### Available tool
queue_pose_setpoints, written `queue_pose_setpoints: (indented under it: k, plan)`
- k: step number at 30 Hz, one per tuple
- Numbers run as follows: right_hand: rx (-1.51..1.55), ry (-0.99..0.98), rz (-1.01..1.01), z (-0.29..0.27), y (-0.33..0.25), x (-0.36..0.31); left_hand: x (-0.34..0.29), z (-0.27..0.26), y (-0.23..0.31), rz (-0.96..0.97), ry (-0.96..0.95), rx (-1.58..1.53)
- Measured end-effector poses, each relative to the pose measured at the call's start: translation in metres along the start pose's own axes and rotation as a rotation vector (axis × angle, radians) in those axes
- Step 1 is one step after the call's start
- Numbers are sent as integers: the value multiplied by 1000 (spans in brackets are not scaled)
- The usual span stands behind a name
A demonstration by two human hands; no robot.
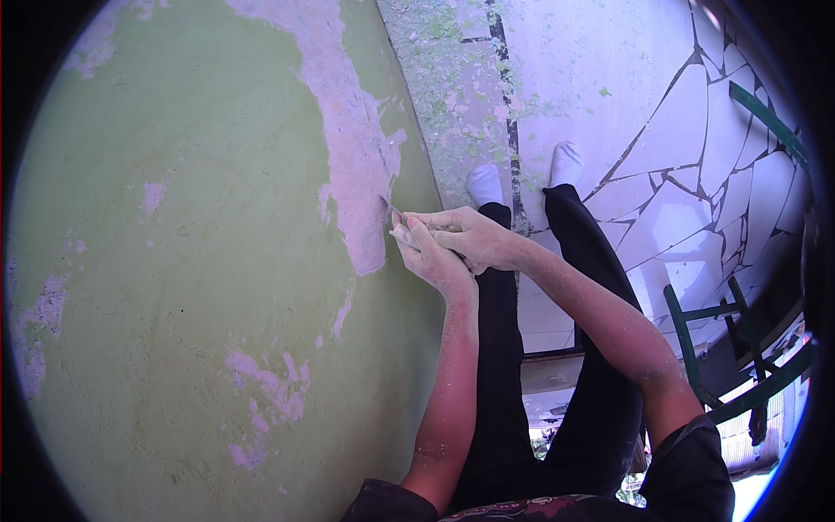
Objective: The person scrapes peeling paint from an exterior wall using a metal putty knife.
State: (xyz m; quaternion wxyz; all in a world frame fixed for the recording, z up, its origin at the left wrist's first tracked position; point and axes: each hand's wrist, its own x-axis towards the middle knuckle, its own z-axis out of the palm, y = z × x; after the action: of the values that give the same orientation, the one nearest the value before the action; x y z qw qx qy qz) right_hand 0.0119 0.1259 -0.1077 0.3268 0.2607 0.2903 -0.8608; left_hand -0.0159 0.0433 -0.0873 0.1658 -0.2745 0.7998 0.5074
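Note:
My left hand (441, 265) and my right hand (483, 237) are closed together round a scraper (389, 207), whose short, dark, thin blade sticks out past the fingers. Most of its handle is hidden by the hands. The blade's tip is at the green painted wall (217, 217), by the right edge of a long bare pinkish strip (352, 157) where the paint is off. Pale dust coats both hands and forearms.
Green and pale paint flakes (470, 96) litter the floor along the wall's foot. My two white-socked feet (484, 184) stand on pale broken-stone paving (670, 130) with dark joints. A green metal frame (704, 313) stands at the right. Smaller bare patches (271, 383) mark the wall.

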Motion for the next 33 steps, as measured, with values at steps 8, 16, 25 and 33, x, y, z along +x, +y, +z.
queue_pose_setpoints:
  k: [8, 16, 25, 33]
  plan:
    - [2, 33, -32, 3, 8, 10, -1, -1, 7, -33, -51, -35]
    - [110, 48, -30, -11, 4, 14, 8, 18, 6, -112, 1, -84]
    - [41, 48, -38, -16, 2, 26, 39, 1, -27, -128, -87, -11]
    - [50, 36, 6, -19, 1, 33, 25, 13, -5, -168, -37, -64]
